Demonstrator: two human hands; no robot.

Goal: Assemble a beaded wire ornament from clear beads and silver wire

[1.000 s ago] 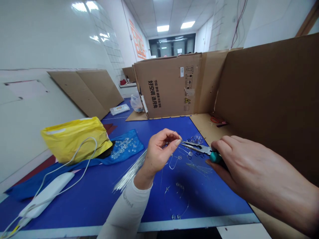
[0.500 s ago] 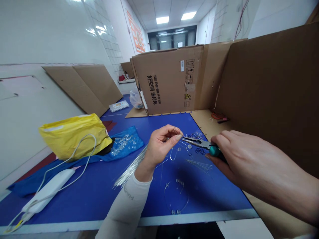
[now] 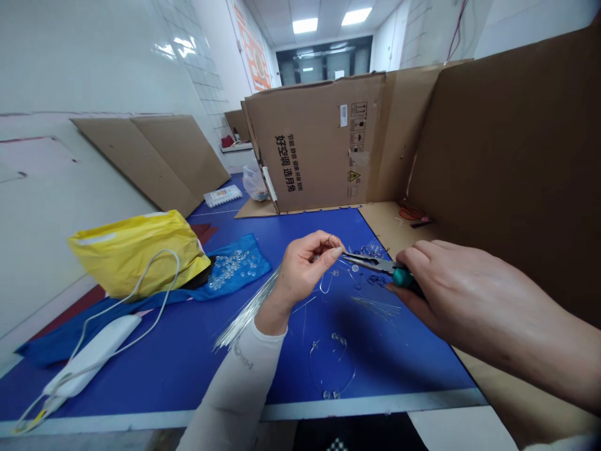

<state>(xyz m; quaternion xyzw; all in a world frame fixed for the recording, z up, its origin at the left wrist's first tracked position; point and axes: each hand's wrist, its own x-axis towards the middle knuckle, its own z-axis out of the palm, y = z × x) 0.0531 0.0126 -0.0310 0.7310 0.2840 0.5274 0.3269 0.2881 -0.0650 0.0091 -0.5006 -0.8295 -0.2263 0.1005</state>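
My left hand [image 3: 305,266] pinches a thin bent wire [image 3: 328,241] between thumb and fingertips. My right hand [image 3: 451,282] grips needle-nose pliers [image 3: 370,264] with teal handles, and their steel jaws reach the wire at my left fingertips. Below my left wrist lies a bundle of long thin wires [image 3: 248,310]. Small wire rings [image 3: 378,280] and loose straight wires [image 3: 375,307] lie near the pliers. A loop of wire strung with clear beads [image 3: 328,369] rests on the blue table top [image 3: 399,369]. Clear beads [image 3: 230,269] lie on a blue cloth [image 3: 251,263].
A yellow plastic bag [image 3: 134,257] and a white oblong device [image 3: 91,357] with a white cable lie on the table's left. Cardboard walls [image 3: 314,144] stand behind and to the right. A red coil [image 3: 412,214] lies on cardboard at the back right.
The whole scene sits slightly higher in the view, as the camera has tilted. Both hands stay together, with the pliers still at the wire, and no hold has changed.
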